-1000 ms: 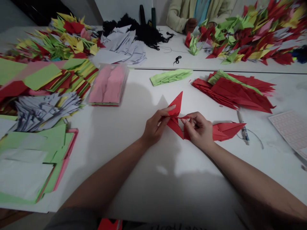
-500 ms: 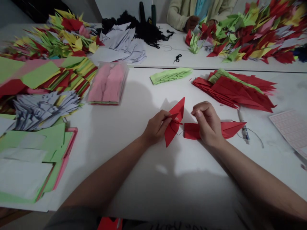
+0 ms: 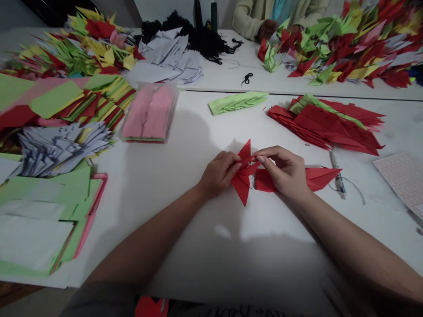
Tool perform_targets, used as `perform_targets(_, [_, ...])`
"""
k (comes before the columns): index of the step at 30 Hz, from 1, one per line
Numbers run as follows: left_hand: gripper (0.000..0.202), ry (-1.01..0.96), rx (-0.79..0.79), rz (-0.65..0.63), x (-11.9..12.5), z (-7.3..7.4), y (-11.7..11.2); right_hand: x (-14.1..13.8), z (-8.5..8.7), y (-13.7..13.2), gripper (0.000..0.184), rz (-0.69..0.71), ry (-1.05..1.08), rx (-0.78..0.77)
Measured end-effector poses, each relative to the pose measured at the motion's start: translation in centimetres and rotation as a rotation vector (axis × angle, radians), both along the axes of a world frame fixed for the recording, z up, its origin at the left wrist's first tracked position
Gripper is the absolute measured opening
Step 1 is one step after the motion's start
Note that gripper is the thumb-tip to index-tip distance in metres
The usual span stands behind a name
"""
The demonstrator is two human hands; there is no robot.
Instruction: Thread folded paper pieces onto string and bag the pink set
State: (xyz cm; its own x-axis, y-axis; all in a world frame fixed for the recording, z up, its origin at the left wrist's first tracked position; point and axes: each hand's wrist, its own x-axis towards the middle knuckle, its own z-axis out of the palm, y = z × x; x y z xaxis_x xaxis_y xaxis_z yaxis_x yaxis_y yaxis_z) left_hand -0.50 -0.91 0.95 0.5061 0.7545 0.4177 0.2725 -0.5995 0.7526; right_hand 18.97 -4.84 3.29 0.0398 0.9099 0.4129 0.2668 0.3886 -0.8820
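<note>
1. Head view, centre: A left hand (image 3: 220,174) pinches a pointed red folded-paper figure (image 3: 243,191) over a smooth white table (image 3: 185,229); a right hand (image 3: 286,171) grips it between thumb and fingertips.
2. Head view, right: A long red folded-paper piece (image 3: 322,178) lies near a slim white marker pen (image 3: 340,185), its markings too small to read.
3. Print on a pale, pink-gridded sheet (image 3: 401,180) is illegible.

A dark grey sleeve (image 3: 102,299) leaves the left forearm (image 3: 148,237) and both hands (image 3: 218,175) bare.
</note>
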Motion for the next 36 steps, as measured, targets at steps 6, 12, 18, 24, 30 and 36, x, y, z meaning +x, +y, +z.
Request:
perform_targets(6, [0.015,-0.005,0.021,-0.019,0.0,-0.1,0.1,0.0,0.2,0.0,0.009,-0.022,0.002,0.037])
perform_targets(12, [0.018,0.003,0.01,-0.014,0.0,-0.2,0.2,0.0,0.3,-0.1,0.01,-0.039,0.011,0.036])
perform_targets(18, [0.015,-0.001,0.017,-0.033,-0.1,-0.3,0.2,0.0,0.1,0.0,0.01,-0.035,-0.026,0.051])
perform_targets(24, [0.015,0.009,0.019,-0.034,0.0,-0.2,0.2,0.3,-0.1,0.1,0.009,0.046,-0.083,0.01])
perform_targets(30, [0.017,-0.027,-0.123,-0.06,0.0,-0.2,0.1,0.5,-0.8,0.3,0.011,0.101,-0.097,-0.085])
perform_targets(36, [0.027,-0.058,-0.245,-0.078,0.0,-0.3,0.5,0.7,-1.4,0.7,0.01,0.132,-0.024,-0.154])
